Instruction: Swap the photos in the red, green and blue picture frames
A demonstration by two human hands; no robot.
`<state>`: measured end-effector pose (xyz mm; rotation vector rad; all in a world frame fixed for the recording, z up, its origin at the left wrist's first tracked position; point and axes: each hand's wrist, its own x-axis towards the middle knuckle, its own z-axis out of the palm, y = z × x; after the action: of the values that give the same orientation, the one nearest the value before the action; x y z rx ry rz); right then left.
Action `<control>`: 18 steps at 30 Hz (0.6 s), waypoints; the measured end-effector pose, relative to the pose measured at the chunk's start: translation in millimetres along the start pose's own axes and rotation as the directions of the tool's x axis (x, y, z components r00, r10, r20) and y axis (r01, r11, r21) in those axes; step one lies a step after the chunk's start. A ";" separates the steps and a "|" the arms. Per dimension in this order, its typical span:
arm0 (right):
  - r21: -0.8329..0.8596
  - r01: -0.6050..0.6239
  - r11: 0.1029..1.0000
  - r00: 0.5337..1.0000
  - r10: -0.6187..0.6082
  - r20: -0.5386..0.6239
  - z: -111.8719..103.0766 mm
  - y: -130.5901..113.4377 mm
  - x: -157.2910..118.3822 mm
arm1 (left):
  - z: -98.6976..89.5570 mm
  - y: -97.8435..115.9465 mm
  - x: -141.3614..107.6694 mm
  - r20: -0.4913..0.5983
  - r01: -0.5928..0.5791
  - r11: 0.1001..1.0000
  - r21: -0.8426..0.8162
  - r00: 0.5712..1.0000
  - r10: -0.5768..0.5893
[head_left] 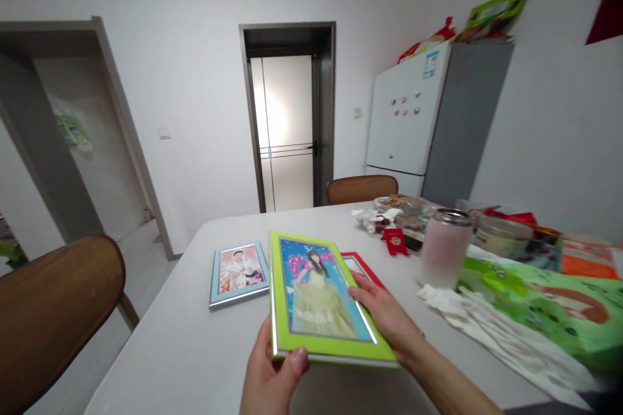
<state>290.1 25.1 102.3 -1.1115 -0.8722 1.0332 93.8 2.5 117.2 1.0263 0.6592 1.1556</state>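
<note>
In the lower middle of the frame, two bare hands hold a green picture frame (pixel 288 336) above a white table (pixel 160 350), its photo side up and its near edge toward the bottom of the view. The left hand (pixel 273 366) comes up from the bottom edge and is closed on the near left corner, thumb bent over the green border, the other fingers going under and behind the left side. The right hand (pixel 384 311) reaches in from the lower right, forearm slanting up and to the left; it grips the right side, thumb and fingertips near the silver inner edge, the rest of its hold hidden. Neither hand is spread wide.

A blue picture frame (pixel 239 269) lies on the table just left of the green one, and a red picture frame (pixel 363 266) shows partly behind it. Toward the right stands a pink bottle (pixel 445 249), with a white cloth (pixel 501 331) near its base.
</note>
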 end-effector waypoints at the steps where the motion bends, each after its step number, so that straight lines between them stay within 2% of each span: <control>1: -0.108 0.005 0.994 1.000 -0.003 0.015 -15.3 -5.2 10.8 | 7.8 -4.8 6.1 0.046 0.006 0.999 0.033 0.999 -0.007; 3: -0.328 0.036 0.944 0.999 -0.031 0.021 -41.4 -12.0 30.8 | 20.7 -19.9 20.1 0.102 -0.032 0.984 0.175 0.995 0.014; 4: -0.380 0.040 0.924 0.999 -0.037 0.017 -52.0 -13.2 39.5 | 25.2 -29.1 27.6 0.115 -0.060 0.963 0.262 0.993 0.031; 7: -0.475 0.038 0.879 0.999 -0.049 -0.010 -74.5 -7.6 57.7 | 30.6 -56.2 47.7 0.093 -0.069 0.871 0.487 0.995 0.027; 10: -0.570 0.026 0.821 0.996 -0.072 -0.058 -87.8 7.7 65.6 | 28.6 -74.1 55.7 0.047 -0.039 0.798 0.602 0.999 0.013; 14: -0.688 -0.007 0.726 0.984 -0.117 -0.134 -99.3 20.7 69.1 | 21.8 -79.9 51.6 0.042 -0.037 0.668 0.743 0.999 0.008; 16: -0.730 -0.019 0.683 0.974 -0.152 -0.167 -98.5 15.8 68.8 | 12.7 -75.6 53.9 0.027 -0.026 0.582 0.813 1.000 0.007; 18: -0.762 -0.013 0.647 0.959 -0.207 -0.193 -87.2 4.4 63.4 | -4.0 -66.5 63.6 0.011 -0.027 0.476 0.879 0.999 0.038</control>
<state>389.3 61.9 80.8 -1.8416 -1.1723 0.3675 137.6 59.9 60.0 1.9229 1.3280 0.7995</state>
